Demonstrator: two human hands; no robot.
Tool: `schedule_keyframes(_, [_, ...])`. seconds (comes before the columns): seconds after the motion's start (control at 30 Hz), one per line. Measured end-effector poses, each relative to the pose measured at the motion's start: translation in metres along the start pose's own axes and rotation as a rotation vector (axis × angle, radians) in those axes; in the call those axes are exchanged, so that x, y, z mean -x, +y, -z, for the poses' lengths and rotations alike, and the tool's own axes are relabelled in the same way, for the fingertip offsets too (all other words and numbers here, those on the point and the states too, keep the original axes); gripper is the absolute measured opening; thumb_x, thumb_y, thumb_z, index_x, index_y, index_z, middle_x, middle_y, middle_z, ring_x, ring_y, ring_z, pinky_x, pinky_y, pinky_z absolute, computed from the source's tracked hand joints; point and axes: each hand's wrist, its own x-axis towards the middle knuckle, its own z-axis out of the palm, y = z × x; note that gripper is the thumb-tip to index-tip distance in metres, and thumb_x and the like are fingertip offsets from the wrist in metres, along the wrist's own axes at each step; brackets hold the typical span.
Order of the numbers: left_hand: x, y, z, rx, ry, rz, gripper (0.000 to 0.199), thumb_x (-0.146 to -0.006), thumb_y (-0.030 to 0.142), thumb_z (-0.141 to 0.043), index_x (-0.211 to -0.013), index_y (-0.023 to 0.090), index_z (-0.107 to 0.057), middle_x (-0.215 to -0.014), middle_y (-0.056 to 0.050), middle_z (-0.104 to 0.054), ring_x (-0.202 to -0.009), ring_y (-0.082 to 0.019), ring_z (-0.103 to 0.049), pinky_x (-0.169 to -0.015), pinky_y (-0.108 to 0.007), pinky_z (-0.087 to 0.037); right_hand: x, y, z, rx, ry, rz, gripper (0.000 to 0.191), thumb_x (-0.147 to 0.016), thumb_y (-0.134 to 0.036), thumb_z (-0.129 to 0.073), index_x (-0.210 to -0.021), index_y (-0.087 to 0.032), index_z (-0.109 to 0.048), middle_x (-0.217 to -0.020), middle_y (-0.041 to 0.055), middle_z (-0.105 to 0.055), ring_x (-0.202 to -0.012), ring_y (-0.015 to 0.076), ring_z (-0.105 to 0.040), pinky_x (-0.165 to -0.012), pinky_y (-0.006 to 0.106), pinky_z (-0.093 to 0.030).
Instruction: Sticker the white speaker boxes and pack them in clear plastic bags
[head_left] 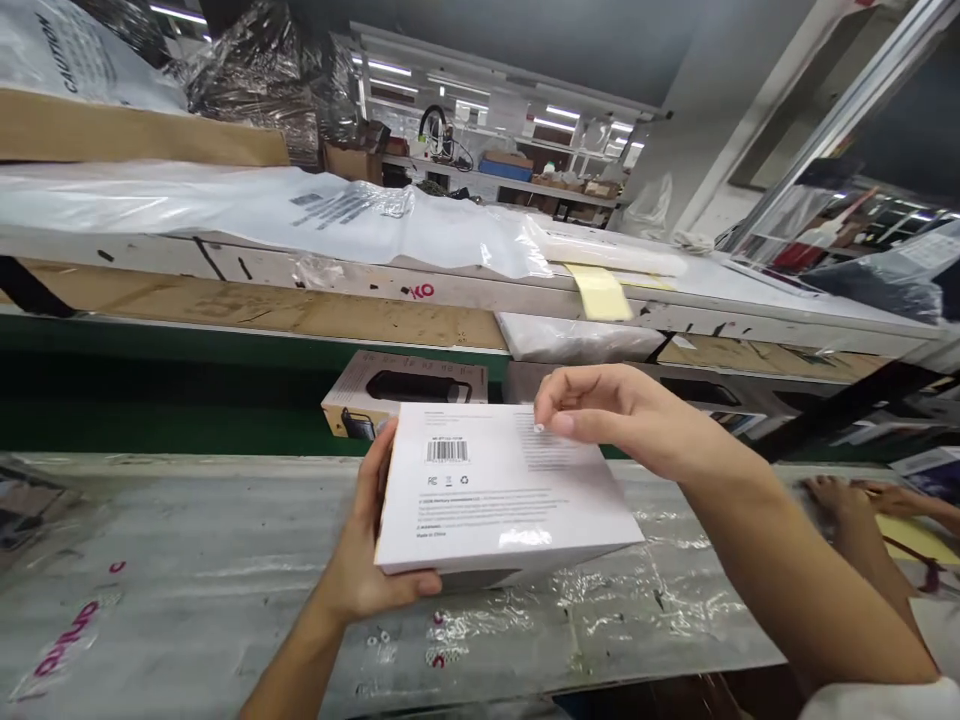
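A white printed product box (487,485) is tilted up before me, its barcode and small text facing me. My left hand (364,560) grips the box's left side, with the thumb under the lower edge and the fingers behind. Over the upper right part of that face, my right hand (619,410) pinches a tiny whitish bit (539,428) between thumb and fingertip. Whether it is a sticker or something else is too small to tell. Just behind stands another product box (409,385), with a dark speaker-like device pictured on it.
A green conveyor belt (150,385) runs behind the plastic-covered worktop (225,580). More grey boxes (697,395) sit on it at right. Above is a shelf (337,310) with plastic sheeting and a yellow paper (600,292). Another person's hands (847,500) are at far right.
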Motion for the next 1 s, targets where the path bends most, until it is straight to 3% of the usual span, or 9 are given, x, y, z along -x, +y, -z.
schedule_keyframes(0.27, [-0.005, -0.001, 0.002, -0.011, 0.009, -0.050, 0.127, -0.068, 0.059, -0.096, -0.171, 0.039, -0.024, -0.174, -0.010, -0.033, -0.159, -0.047, -0.032, -0.132, -0.067, -0.022, -0.016, -0.036, -0.036, 0.425, -0.183, -0.060, 0.015, -0.096, -0.034, -0.067, -0.088, -0.021, -0.071, -0.081, -0.0013, -0.067, -0.072, 0.0144, -0.055, -0.065, 0.028, -0.040])
schedule_keyframes(0.47, [-0.002, -0.006, 0.005, -0.014, -0.005, -0.036, 0.132, -0.067, 0.057, -0.097, -0.172, 0.036, -0.020, -0.175, -0.012, -0.031, -0.160, -0.047, -0.031, -0.133, -0.067, -0.021, -0.014, -0.039, -0.049, 0.587, -0.150, -0.042, 0.014, -0.098, -0.030, -0.062, -0.090, -0.022, -0.070, -0.085, -0.0007, -0.071, -0.075, 0.0157, -0.059, -0.064, 0.029, -0.040])
schedule_keyframes(0.67, [-0.003, -0.007, 0.005, -0.021, -0.001, -0.055, 0.130, -0.067, 0.057, -0.097, -0.172, 0.038, -0.022, -0.177, -0.008, -0.026, -0.161, -0.046, -0.028, -0.134, -0.066, -0.018, -0.013, -0.038, -0.054, 0.622, -0.108, -0.046, 0.013, -0.097, -0.027, -0.063, -0.088, -0.022, -0.070, -0.085, -0.0010, -0.072, -0.074, 0.0146, -0.060, -0.064, 0.028, -0.040])
schedule_keyframes(1.0, [-0.003, -0.008, 0.005, -0.024, -0.003, -0.057, 0.130, -0.068, 0.059, -0.096, -0.172, 0.038, -0.021, -0.176, -0.009, -0.029, -0.160, -0.047, -0.030, -0.133, -0.067, -0.023, -0.012, -0.035, -0.059, 0.717, -0.071, -0.030, 0.010, -0.094, -0.027, -0.063, -0.087, -0.023, -0.069, -0.088, 0.0000, -0.071, -0.073, 0.0147, -0.058, -0.063, 0.028, -0.038])
